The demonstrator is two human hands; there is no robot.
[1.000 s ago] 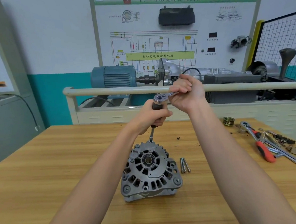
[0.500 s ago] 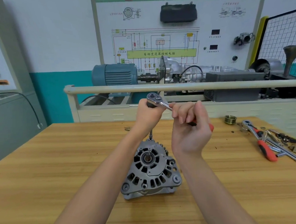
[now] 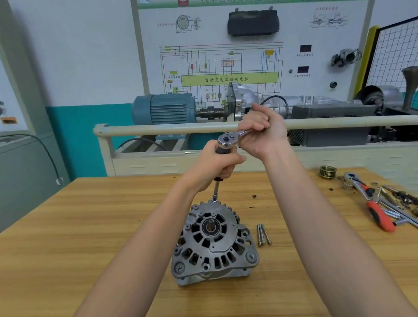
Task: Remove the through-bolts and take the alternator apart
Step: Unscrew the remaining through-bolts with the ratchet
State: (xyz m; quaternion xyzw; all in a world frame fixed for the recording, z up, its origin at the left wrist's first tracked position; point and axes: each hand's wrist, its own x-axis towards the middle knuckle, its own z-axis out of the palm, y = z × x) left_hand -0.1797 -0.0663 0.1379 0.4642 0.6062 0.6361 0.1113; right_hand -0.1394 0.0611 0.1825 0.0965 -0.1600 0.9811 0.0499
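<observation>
- Right hand (image 3: 262, 133): fist wrapped round the handle of 1 chrome ratchet (image 3: 229, 139), above and behind the alternator (image 3: 214, 241).
- Left hand (image 3: 214, 165): fingers curled round the dark grip directly under the ratchet head, steadying it.
- 1 thin steel extension (image 3: 216, 191) runs down from the left hand to the far rim of the alternator; tip sits on the rim, bolt head itself too small to tell.
- Alternator: 1 unit, cast grey metal, round, slotted vents, bearing bore in centre, ribbed far edge. Stands flat on the wooden table (image 3: 73, 240), between both forearms.
- Loose bolts (image 3: 263, 234): long, slim, bright steel, lying parallel just right of the alternator; 2 or 3, cannot tell which.
- Far right of the alternator: 1 second ratchet with red-orange handle (image 3: 375, 209) amid mixed small metal tools.
- Behind those, 1 grooved brass-coloured pulley (image 3: 327, 171).
- Behind the alternator, beyond the table: 1 cream rail (image 3: 164, 129), 1 blue-grey ribbed motor (image 3: 165, 108).
</observation>
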